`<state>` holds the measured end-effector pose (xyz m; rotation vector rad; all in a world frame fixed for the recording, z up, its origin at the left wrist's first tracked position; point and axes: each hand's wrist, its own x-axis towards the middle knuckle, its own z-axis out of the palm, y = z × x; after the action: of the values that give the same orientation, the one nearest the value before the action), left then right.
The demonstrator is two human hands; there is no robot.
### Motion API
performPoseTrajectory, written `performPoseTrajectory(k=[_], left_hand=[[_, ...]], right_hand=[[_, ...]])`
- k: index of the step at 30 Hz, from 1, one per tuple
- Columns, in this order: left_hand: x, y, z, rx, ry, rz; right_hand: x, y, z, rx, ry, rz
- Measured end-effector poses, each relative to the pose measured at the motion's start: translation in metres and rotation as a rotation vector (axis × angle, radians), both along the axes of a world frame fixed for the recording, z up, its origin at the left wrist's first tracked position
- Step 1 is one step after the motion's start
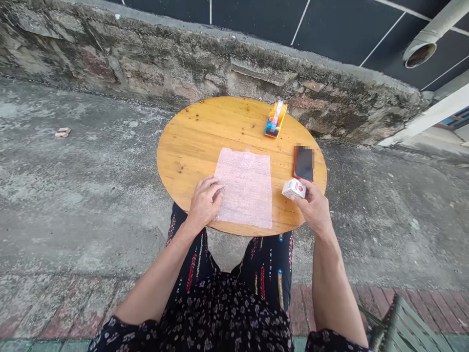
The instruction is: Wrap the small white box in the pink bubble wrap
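Observation:
A sheet of pink bubble wrap (245, 188) lies flat on the round wooden table (183, 151) in front of me. My left hand (205, 201) rests on its left edge, fingers spread and slightly bent, holding nothing. Near the table's right edge, my right hand (315, 204) grips a small white box (294, 188) with red print between thumb and fingers. The box is tilted, to the right of the bubble wrap and apart from it. Just beyond the box lies a dark-screened phone (304, 162) with a red edge.
A tape dispenser (276, 120) in yellow, orange and blue stands at the table's far right. Behind the table runs a low stone wall (146, 68). A crumpled packet (62, 132) lies on the concrete ground at left. A green slatted chair (406, 325) is at the lower right.

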<state>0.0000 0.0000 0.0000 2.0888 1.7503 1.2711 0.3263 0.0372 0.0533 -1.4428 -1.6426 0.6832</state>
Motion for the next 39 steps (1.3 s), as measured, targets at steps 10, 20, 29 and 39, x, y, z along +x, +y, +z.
performPoseTrajectory(k=[10, 20, 29, 39], left_hand=[[0.0, -0.002, 0.003, -0.02, -0.038, 0.019], [0.001, 0.0, 0.003, -0.019, 0.002, 0.009], [0.0, 0.0, 0.002, -0.032, 0.014, 0.014], [0.001, 0.0, 0.003, -0.036, 0.018, 0.024]], right_hand=[[-0.087, 0.013, 0.005, 0.039, -0.031, 0.329], [-0.118, 0.021, -0.009, 0.066, -0.175, 0.383], [-0.118, 0.023, -0.016, 0.088, -0.178, 0.398], [-0.118, 0.021, -0.012, 0.081, -0.179, 0.423]])
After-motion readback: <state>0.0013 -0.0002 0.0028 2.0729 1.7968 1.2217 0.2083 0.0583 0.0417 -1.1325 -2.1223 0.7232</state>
